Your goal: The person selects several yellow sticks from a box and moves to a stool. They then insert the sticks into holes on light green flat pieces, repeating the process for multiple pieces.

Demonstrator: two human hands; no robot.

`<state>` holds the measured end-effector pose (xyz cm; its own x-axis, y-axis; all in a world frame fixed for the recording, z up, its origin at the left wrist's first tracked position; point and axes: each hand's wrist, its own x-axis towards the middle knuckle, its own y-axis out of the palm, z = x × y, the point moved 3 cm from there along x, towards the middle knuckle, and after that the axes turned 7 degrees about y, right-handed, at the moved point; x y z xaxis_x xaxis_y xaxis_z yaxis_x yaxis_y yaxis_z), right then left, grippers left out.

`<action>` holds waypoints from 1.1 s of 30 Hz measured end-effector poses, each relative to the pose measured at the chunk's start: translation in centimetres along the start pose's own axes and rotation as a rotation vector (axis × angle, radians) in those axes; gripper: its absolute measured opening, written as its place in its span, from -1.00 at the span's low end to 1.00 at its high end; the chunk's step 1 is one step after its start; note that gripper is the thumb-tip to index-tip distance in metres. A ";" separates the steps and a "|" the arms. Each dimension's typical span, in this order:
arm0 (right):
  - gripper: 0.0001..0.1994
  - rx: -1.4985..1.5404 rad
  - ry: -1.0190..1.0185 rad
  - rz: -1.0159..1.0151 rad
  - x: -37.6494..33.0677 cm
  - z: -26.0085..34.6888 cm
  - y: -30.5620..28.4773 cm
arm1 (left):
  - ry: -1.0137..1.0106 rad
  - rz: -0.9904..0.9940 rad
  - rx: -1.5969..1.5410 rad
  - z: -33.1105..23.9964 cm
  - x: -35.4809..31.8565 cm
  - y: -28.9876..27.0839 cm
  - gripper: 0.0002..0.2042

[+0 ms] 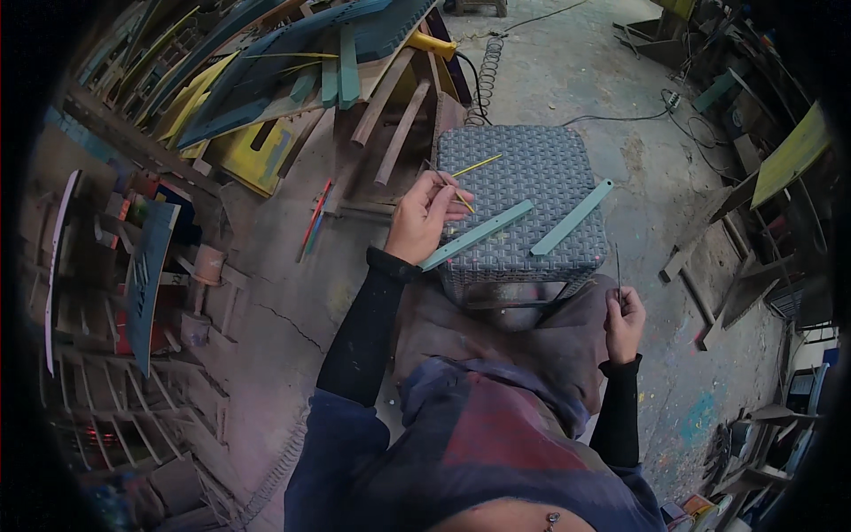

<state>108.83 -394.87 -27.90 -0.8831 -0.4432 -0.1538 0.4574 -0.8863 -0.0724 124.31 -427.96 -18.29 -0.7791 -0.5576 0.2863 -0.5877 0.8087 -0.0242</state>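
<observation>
A grey woven stool (519, 151) stands in front of my knees. Above its left edge, my left hand (425, 215) pinches a thin yellow stick (479, 165); a short yellow end also pokes out below the fingertips. Whether these are one stick or two I cannot tell. Right of the stool, over my knee, my right hand (625, 321) is closed on a thin dark stick (618, 264) pointing up. Two flat green strips lie on the seat: the left strip (479, 234) sits beside my left wrist, and the right strip (573, 218) slants toward the right edge.
Painted boards (275, 75) are heaped at the far left, with a yellow-handled tool (432, 44) beside them. Thin coloured sticks (315, 220) lean left of the stool. A coiled hose (487, 75) and cable (620, 117) cross the floor. Wooden frames (709, 257) stand at right.
</observation>
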 end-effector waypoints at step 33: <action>-0.88 -0.001 -0.004 0.067 -0.1 3.1 1.8 | 0.009 0.182 0.133 -0.2 -0.8 0.5 -0.88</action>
<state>109.38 -396.81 -24.92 -0.8512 -0.5016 -0.1544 0.5152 -0.8547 -0.0636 124.71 -427.07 -18.39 -0.8733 -0.4026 0.2742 -0.4616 0.8638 -0.2018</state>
